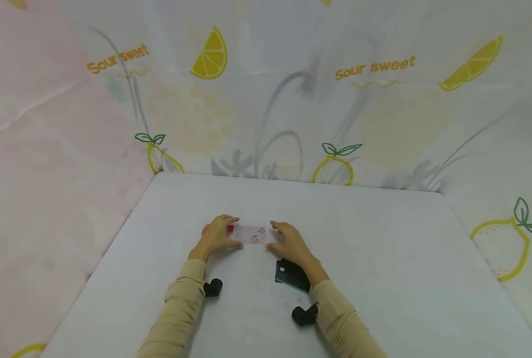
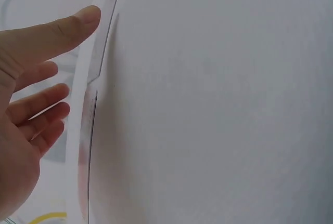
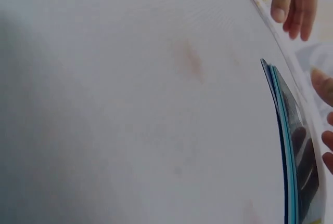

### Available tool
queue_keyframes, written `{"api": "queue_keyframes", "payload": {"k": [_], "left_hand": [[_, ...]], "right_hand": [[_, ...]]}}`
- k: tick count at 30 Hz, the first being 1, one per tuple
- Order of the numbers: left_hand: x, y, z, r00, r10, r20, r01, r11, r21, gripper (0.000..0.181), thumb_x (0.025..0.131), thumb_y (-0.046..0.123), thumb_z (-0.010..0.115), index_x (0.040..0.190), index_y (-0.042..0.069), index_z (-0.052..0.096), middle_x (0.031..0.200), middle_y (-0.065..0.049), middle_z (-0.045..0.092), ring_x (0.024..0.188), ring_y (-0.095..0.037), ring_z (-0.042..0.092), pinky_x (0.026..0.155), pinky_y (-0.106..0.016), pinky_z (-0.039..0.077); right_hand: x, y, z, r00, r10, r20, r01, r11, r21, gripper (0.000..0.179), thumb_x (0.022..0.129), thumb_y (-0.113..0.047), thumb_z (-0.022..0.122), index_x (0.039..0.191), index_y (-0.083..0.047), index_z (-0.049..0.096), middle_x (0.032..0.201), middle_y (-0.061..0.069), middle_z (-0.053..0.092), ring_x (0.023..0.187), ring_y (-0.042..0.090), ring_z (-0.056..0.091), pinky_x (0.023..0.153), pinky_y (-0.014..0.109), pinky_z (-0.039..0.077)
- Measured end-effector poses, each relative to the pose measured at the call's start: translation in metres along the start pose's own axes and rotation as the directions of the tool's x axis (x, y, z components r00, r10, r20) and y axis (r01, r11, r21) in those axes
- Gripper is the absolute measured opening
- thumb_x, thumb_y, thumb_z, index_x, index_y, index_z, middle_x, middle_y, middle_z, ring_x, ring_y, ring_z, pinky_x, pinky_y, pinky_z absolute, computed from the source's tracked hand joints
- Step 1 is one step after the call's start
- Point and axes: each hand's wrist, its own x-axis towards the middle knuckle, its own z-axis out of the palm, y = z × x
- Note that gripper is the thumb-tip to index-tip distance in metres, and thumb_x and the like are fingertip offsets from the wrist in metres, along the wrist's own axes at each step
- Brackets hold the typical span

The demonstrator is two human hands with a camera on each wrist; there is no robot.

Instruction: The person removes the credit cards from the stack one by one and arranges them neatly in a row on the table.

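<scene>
A pale pink card [image 1: 250, 234] with a small printed picture lies flat on the white table, between my two hands. My left hand [image 1: 217, 235] is over its left end and over a red-marked card [image 1: 230, 229], which it partly covers. In the left wrist view the thumb [image 2: 73, 29] and fingers of that hand are spread apart, with two card edges beside them. To the right of the pink card is my right hand [image 1: 291, 244], its thumb and fingers parted and nothing between them. Below that hand lies a stack of dark cards [image 1: 291, 274], partly hidden by the wrist.
The white table [image 1: 382, 258] reaches back to a cloth wall [image 1: 266, 109] printed with lemons and lettering. Cloth also hangs at the left and right sides. Black wrist devices [image 1: 305, 315] stick out from both beige sleeves [image 1: 344, 318], close above the table.
</scene>
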Motion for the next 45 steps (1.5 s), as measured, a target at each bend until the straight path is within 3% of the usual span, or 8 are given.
{"api": "queue_keyframes", "payload": {"k": [5,10,16,21,27,31,36,45], "left_hand": [[0.0,0.019,0.006,0.997,0.064,-0.042,-0.065,0.998,-0.021,0.066,0.066,0.019,0.085,0.121,-0.006,0.058,0.123,-0.026,0.053,0.118,-0.04,0.046,0.1,-0.052,0.037],[-0.003,0.035,0.023,0.989,0.129,-0.074,-0.133,0.989,-0.063,0.058,0.07,0.023,0.083,0.117,-0.003,0.062,0.117,-0.018,0.06,0.113,-0.034,0.052,0.098,-0.048,0.042],[-0.01,0.051,0.044,0.977,0.215,-0.012,-0.214,0.966,-0.143,0.051,0.071,0.023,0.082,0.112,-0.003,0.064,0.107,-0.014,0.065,0.098,-0.027,0.06,0.087,-0.042,0.049],[-0.015,0.062,0.057,0.971,0.229,0.075,-0.214,0.963,-0.166,0.054,0.071,0.025,0.082,0.113,-0.002,0.063,0.106,-0.013,0.064,0.096,-0.026,0.058,0.084,-0.041,0.048],[-0.018,0.069,0.067,0.965,0.183,0.185,-0.153,0.974,-0.167,0.064,0.064,0.03,0.086,0.117,0.004,0.063,0.107,-0.01,0.056,0.102,-0.026,0.05,0.089,-0.044,0.044],[-0.02,0.075,0.072,0.958,0.159,0.239,-0.143,0.986,-0.086,0.068,0.058,0.034,0.089,0.117,0.01,0.064,0.107,-0.005,0.05,0.101,-0.023,0.045,0.09,-0.042,0.043],[-0.022,0.081,0.077,0.954,0.166,0.25,-0.172,0.985,0.003,0.069,0.056,0.036,0.089,0.116,0.013,0.066,0.105,-0.004,0.047,0.097,-0.021,0.043,0.085,-0.039,0.041],[-0.023,0.084,0.08,0.958,0.185,0.219,-0.186,0.982,-0.017,0.053,0.062,0.029,0.087,0.108,0.013,0.068,0.102,-0.005,0.05,0.095,-0.021,0.045,0.081,-0.038,0.041]], "right_hand": [[-0.016,0.003,-0.018,1.0,0.02,-0.008,-0.02,0.999,-0.031,0.059,0.078,-0.019,0.076,0.129,0.002,0.053,0.12,0.016,0.06,0.106,0.029,0.057,0.093,0.043,0.045],[-0.034,0.005,-0.028,0.999,0.038,0.016,-0.036,0.997,-0.064,0.05,0.078,-0.021,0.077,0.12,0.001,0.06,0.112,0.015,0.062,0.1,0.027,0.057,0.088,0.043,0.047],[-0.054,0.006,-0.032,0.995,0.073,0.072,-0.066,0.994,-0.091,0.048,0.074,-0.029,0.08,0.111,-0.002,0.065,0.107,0.012,0.061,0.098,0.029,0.055,0.086,0.046,0.045],[-0.075,0.008,-0.035,0.989,0.118,0.086,-0.107,0.987,-0.121,0.055,0.067,-0.035,0.083,0.109,-0.004,0.066,0.107,0.012,0.059,0.1,0.031,0.052,0.087,0.052,0.041],[-0.098,0.012,-0.038,0.991,0.126,0.052,-0.117,0.983,-0.144,0.067,0.056,-0.04,0.088,0.107,-0.004,0.064,0.104,0.008,0.056,0.098,0.028,0.048,0.085,0.051,0.04],[-0.104,0.012,-0.038,0.99,0.141,0.024,-0.137,0.983,-0.121,0.064,0.059,-0.037,0.087,0.107,-0.002,0.062,0.102,0.008,0.055,0.099,0.029,0.049,0.087,0.051,0.04],[-0.106,0.012,-0.039,0.986,0.167,0.003,-0.166,0.983,-0.079,0.057,0.063,-0.032,0.085,0.105,-0.002,0.062,0.103,0.007,0.055,0.098,0.025,0.049,0.088,0.048,0.041],[-0.107,0.014,-0.039,0.989,0.149,-0.01,-0.149,0.988,-0.048,0.052,0.061,-0.027,0.087,0.099,-0.004,0.06,0.1,0.005,0.056,0.095,0.023,0.05,0.086,0.046,0.043]]}}
